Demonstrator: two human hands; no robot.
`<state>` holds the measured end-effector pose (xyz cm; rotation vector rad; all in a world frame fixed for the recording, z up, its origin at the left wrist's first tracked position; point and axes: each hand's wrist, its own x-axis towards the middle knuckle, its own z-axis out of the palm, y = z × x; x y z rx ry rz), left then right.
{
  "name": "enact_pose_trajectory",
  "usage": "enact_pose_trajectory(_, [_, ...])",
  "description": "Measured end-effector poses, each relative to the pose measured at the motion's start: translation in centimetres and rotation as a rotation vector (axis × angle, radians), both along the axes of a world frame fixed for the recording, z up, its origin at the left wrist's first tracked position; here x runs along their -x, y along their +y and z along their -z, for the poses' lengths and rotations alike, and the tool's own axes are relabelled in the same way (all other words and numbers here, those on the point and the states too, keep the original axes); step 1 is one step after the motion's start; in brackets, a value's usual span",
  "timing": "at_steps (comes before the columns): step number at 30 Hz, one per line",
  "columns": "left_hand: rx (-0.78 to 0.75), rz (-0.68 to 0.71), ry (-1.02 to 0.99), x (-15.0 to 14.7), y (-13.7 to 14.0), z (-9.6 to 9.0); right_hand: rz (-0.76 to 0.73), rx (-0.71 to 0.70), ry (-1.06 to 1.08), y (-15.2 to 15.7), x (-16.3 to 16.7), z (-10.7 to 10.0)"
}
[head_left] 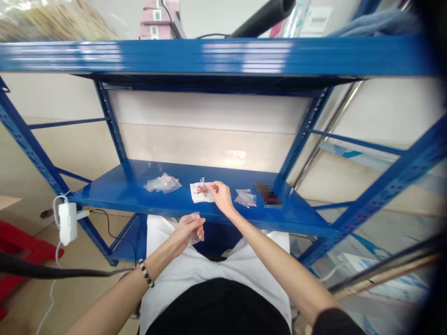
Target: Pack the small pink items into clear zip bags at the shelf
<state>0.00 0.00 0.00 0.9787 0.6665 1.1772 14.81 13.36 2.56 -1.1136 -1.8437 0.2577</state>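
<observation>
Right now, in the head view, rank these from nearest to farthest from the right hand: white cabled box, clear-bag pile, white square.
1. White square, at the right hand
2. Clear-bag pile, to the left
3. White cabled box, far left

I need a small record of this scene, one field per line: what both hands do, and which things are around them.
Left hand: before the shelf edge, holding a clear plastic bag
Left wrist: beaded bracelet
Right hand: fingertips at small colourful pieces on a white pouch-like piece; grip unclear
Shelf, left: pile of clear bags
Shelf, right: filled clear bag; dark blurred item
</observation>
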Motion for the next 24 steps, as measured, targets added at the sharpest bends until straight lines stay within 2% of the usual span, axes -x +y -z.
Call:
enact_pose_trajectory(3, [-0.023,0.007,-0.006,0.3,-0.3,0.0,0.075,0.09,-0.048,2.5,0.5,1.5])
enact_pose_trajectory(7, [-0.057,-0.008,0.012,0.7,-1.3,-0.5,0.125,0.082,-0.129,2.3,0.7,2.1])
enact_pose_trajectory(12, [-0.071,0.026,0.059,0.6,-1.6,-1.0,0.077,0.06,-0.243,1.8,0.8,1.9])
enact_pose_trajectory(19, [-0.054,0.023,0.045,0.4,-1.1,-0.5,0.031,-0.004,-0.357,1.1,1.4,1.4])
enact_pose_trajectory(24, [-0.073,0.009,0.057,0.5,-1.9,-0.2,-0.007,-0.029,-0.329,0.9,1.3,1.4])
